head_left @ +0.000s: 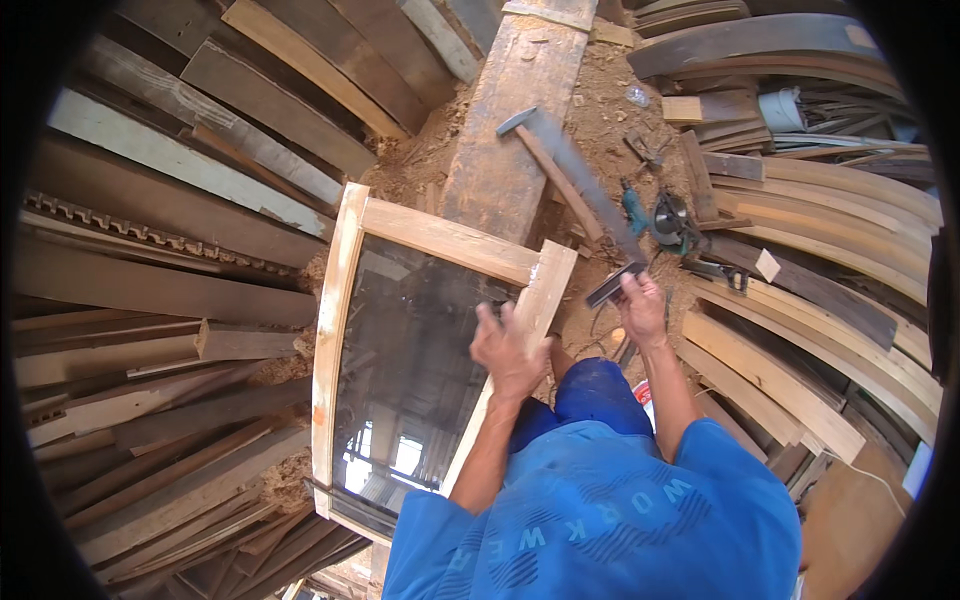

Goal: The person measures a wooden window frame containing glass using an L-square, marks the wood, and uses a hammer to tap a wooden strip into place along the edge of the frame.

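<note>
A wooden-framed glass panel [335,330] lies in front of me, its pale rails around a dark, reflective pane [410,330]. My left hand [512,352] is over the panel's right-hand rail, fingers apart and slightly bent; a small dark spot by the fingertips is too blurred to name. To the right of the frame, my right hand [645,305] grips the dark handle of what looks like a handsaw [590,190]. Its grey blade, smeared by motion, points up and away. A hammer [560,182] with a wooden handle lies beyond the frame, partly behind the blade.
A worn plank [505,140] runs away from me over sawdust-covered ground. Stacked boards [160,270] line the left, and more timber [800,220] fills the right. A green power tool [635,205] and a circular saw [672,215] sit at the right. Farther off stands a white bucket [782,110].
</note>
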### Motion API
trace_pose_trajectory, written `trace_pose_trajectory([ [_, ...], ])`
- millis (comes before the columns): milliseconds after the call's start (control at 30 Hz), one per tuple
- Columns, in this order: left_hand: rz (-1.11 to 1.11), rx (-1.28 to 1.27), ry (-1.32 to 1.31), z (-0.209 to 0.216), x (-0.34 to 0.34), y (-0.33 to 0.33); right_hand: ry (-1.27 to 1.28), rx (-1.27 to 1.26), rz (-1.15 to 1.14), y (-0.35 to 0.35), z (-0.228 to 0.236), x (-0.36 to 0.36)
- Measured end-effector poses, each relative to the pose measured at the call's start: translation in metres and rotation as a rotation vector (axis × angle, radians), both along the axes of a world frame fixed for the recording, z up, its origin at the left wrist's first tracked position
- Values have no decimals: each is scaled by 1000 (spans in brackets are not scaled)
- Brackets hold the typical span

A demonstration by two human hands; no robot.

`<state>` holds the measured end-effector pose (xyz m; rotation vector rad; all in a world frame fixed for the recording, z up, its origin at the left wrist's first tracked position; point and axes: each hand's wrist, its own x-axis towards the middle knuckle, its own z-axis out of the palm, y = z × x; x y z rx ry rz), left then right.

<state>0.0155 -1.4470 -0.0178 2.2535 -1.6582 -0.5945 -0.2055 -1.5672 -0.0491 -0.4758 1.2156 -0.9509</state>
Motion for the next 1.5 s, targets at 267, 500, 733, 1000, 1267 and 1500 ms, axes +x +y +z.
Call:
trace_pose_trajectory([
  [267,199,298,33,5,20,121,222,394,-229,-3,-116,-107],
  [500,141,216,49,-8,15,126,635,668,-50,39,-152,-91],
  [733,174,105,107,-14,14,129,732,667,9,72,-170,-144],
  [1000,401,-76,276,-12,26,156,1224,142,973,86,-218,-221],
  [1267,1256,-171,-254,4,77,390,669,156,2061,166,-13,101],
  [1500,1986,132,-464,18,79,684,515,-619,2308,293,62,249],
])
